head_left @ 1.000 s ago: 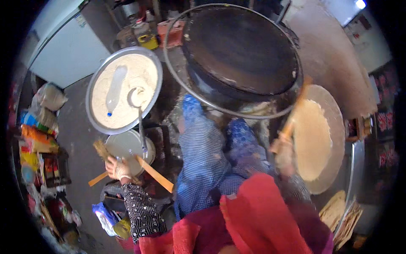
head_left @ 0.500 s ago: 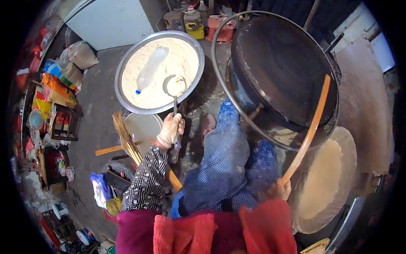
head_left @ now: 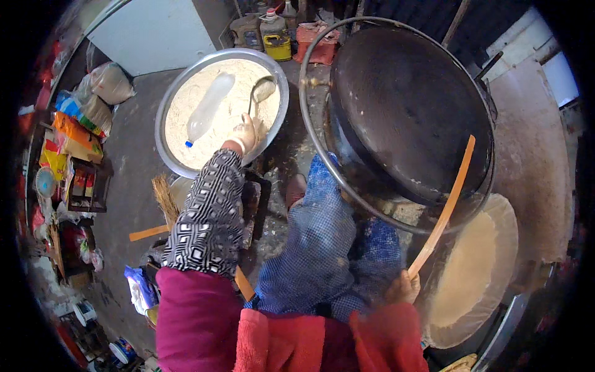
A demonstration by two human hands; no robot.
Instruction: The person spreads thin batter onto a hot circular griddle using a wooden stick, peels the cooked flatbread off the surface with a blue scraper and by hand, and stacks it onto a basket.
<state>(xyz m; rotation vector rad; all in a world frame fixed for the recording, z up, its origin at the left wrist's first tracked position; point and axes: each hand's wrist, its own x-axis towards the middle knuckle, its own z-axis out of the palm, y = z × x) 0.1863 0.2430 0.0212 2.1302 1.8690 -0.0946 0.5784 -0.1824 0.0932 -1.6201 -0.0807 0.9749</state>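
Note:
My left hand [head_left: 245, 134], in a pale glove, is closed on the handle of a metal ladle [head_left: 264, 90]. The ladle's bowl is tilted in the right part of a wide metal basin [head_left: 160, 124]. A pale beige mass [head_left: 186, 93] fills the basin; whether batter or flour, I cannot tell. On it lies a clear plastic bottle [head_left: 209, 111] with a blue cap. Low on the right, my right hand [head_left: 404, 289] grips one end of a long, thin wooden strip [head_left: 441, 217]. The strip's far end rises over the near right edge of a round black griddle [head_left: 409, 105].
A metal hoop [head_left: 321, 142] surrounds the griddle. Right of my knees stands a plastic-lined round tray [head_left: 501, 291] with a tan sheet [head_left: 468, 273]. A straw broom [head_left: 165, 197] lies beside my left sleeve. Jugs [head_left: 275, 38] and a red box [head_left: 316, 44] stand at the back.
My left hand has reached forward with the ladle over the basin, and the ladle's bowl has tipped over. The wooden strip in my right hand has dropped slightly.

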